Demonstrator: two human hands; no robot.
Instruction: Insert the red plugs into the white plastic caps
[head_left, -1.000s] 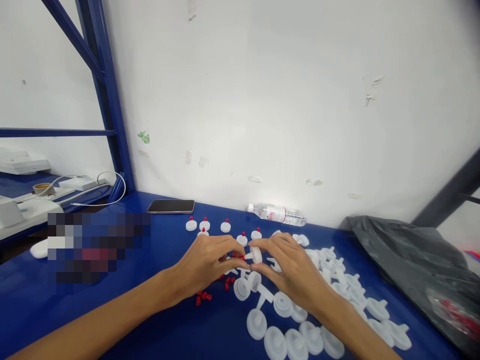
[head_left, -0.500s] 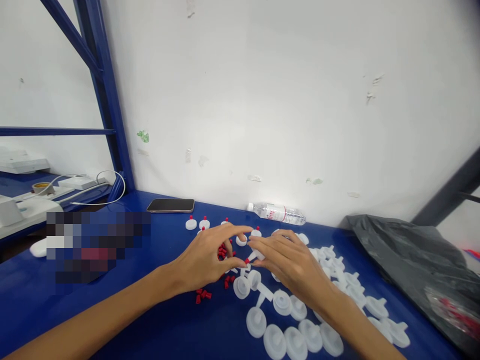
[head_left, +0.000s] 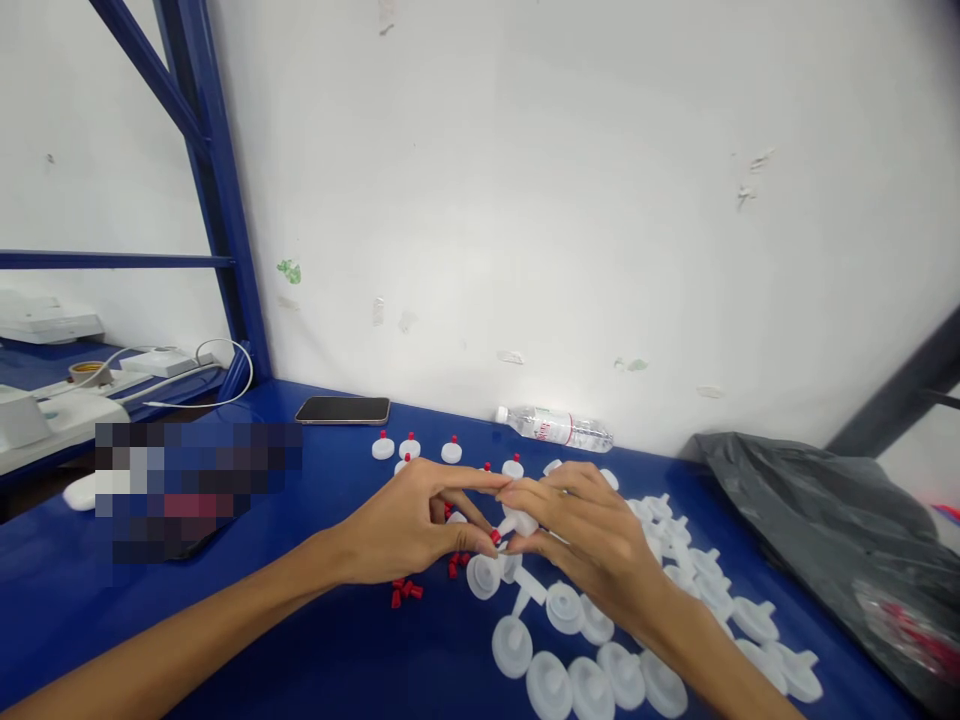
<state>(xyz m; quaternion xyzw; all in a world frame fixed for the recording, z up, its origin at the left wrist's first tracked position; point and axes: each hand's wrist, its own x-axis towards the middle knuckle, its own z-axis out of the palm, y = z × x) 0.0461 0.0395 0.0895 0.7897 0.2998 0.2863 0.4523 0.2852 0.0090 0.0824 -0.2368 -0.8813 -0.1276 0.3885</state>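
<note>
My right hand [head_left: 581, 515] grips a white plastic spout cap [head_left: 523, 521], its narrow end pointing left. A small red tip [head_left: 496, 537] sits at that end. My left hand [head_left: 420, 520] reaches in from the left, thumb and a bent finger pinching at the red tip. Its index finger stretches above and meets the right fingertips. Loose red tips [head_left: 405, 592] lie below and behind my left hand. White caps with red tips [head_left: 451, 452] stand upright beyond the hands. Several bare white spout caps [head_left: 550, 684] are spread below and right of my right hand.
A phone [head_left: 343, 410] and a clear water bottle [head_left: 555, 427] lie along the wall. At the right is a black plastic bag [head_left: 817, 530] with a clear packet of red pieces [head_left: 907, 625] on it. A blue metal post [head_left: 225, 190] rises at the left, near white cables.
My hands have come together, and the left thumb has closed in at the red tip. The white cap in my right hand is turned and shows more of its body.
</note>
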